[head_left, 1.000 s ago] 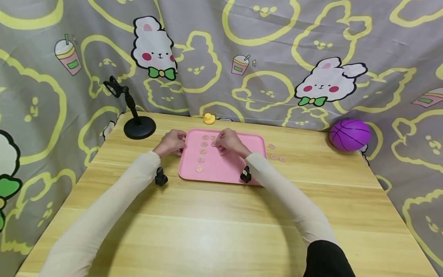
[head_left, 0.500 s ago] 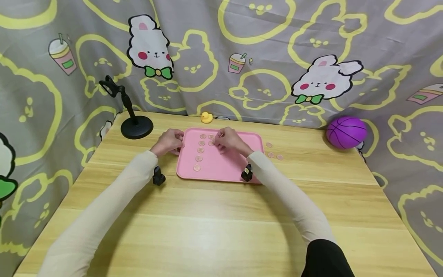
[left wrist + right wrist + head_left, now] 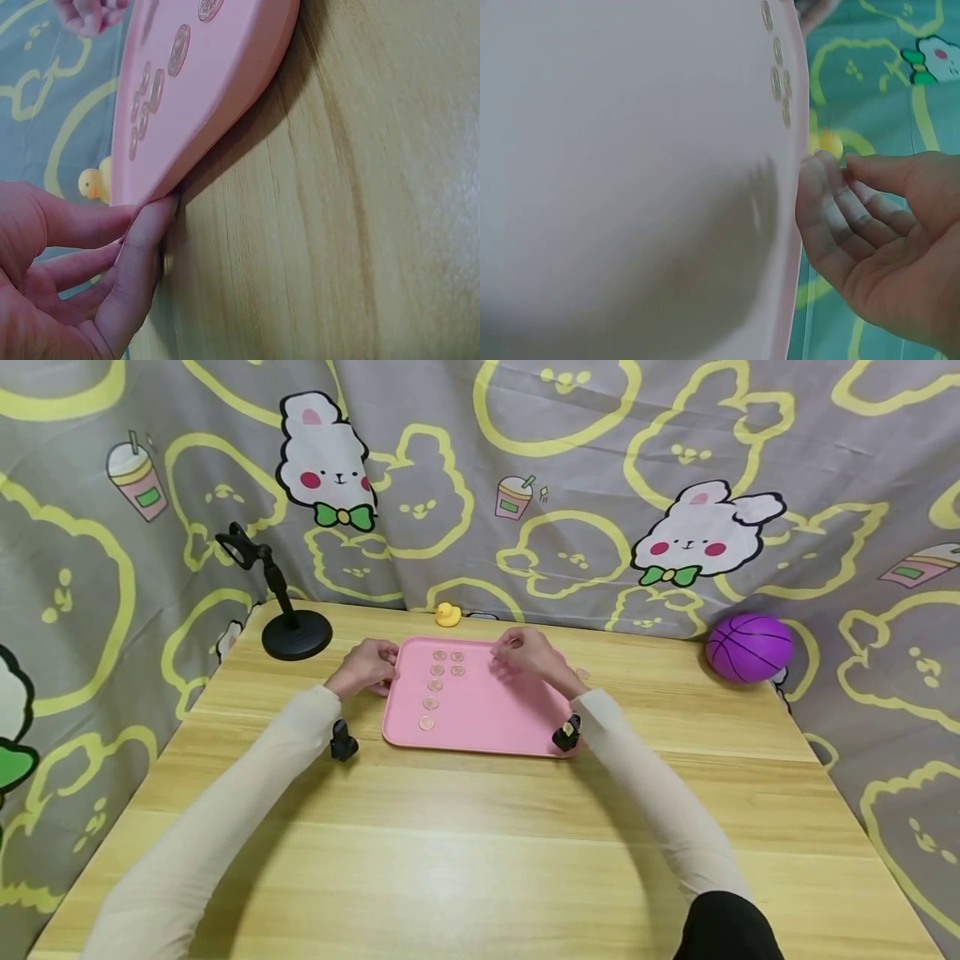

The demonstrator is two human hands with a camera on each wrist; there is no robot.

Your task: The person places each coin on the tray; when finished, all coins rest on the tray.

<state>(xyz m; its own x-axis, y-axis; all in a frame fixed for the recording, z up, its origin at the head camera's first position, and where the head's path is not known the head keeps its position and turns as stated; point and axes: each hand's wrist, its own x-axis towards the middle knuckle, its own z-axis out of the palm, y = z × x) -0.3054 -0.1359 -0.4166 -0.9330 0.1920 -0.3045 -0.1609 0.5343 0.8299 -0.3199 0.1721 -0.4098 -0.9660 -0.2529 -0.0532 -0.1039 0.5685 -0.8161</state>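
Observation:
A pink rectangular tray point(image 3: 487, 722) lies on the wooden table. My left hand point(image 3: 366, 667) pinches its left rim between thumb and index finger, plain in the left wrist view, where the tray edge point(image 3: 202, 150) meets the fingertips. Several copper-coloured coins point(image 3: 431, 702) make a column along the tray's left part. Beside the column's far end are two more coins, the nearer one point(image 3: 457, 670) level with the second in the column. Over the tray's far right part is my right hand point(image 3: 528, 652), its fingers point(image 3: 821, 217) loosely bent with nothing visible between them.
A loose coin point(image 3: 582, 674) lies right of the tray, partly behind the right wrist. Behind the tray sits a yellow rubber duck point(image 3: 447, 614). A black stand point(image 3: 296, 635) is at the back left, a purple basketball point(image 3: 750, 647) at the back right, against a patterned curtain point(image 3: 442, 485).
My right hand has left the second coin of the short column and moved right across the tray. That coin stays on the tray. The left hand keeps its grip on the rim.

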